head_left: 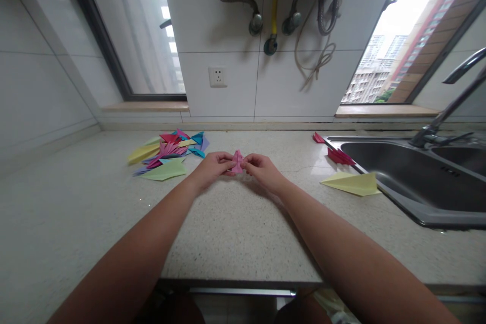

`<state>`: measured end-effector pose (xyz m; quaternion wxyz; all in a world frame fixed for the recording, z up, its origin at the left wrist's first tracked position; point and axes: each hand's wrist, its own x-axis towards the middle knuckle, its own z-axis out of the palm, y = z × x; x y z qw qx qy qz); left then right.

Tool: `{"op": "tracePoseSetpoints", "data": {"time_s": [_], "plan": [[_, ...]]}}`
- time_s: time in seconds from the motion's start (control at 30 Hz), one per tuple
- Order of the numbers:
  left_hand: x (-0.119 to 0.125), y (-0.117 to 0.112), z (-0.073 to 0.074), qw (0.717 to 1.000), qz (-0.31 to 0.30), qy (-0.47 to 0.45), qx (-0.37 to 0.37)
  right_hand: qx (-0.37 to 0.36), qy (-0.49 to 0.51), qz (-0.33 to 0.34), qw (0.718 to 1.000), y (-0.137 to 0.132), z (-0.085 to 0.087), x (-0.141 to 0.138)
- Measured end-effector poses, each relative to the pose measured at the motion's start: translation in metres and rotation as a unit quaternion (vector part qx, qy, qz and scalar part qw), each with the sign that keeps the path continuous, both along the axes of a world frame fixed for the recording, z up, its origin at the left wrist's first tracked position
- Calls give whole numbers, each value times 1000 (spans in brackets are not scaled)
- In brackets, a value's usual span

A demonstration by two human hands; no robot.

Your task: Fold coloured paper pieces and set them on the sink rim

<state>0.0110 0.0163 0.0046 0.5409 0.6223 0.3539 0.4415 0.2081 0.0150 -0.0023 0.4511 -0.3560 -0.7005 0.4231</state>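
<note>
Between my two hands is a small piece of folded pink paper, its narrow end pointing away from me. My left hand pinches its left side, thumb on top and fingers partly underneath. On the opposite side my right hand grips the lower right edge between thumb and fingertips. The fingers cover parts of the paper's edges. To the left of my left hand lies a heap of folded paper planes in pink, yellow, blue, purple and green.
A pale yellow paper plane rests on the speckled counter at right. Red folded papers lie at the rim of the steel sink, below a faucet. Hoses and a socket are on the tiled wall behind.
</note>
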Motion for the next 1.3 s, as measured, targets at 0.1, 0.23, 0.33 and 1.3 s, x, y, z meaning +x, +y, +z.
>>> {"op": "tracePoseSetpoints", "data": {"time_s": [0.1,0.23,0.33,1.3], "plan": [[0,2,-2,1000,2,2,-7,2,-4,-3,1000,0,0,1],[1,3,-3,999,26,9,-29,-4,13,-21,1000,1,1,0],[2,4,-4,998,46,9,-36,-14,31,-20,999,1,2,0],[3,-5,2,999,-20,18,-20,-7,17,4,1000,3,-5,1]]}}
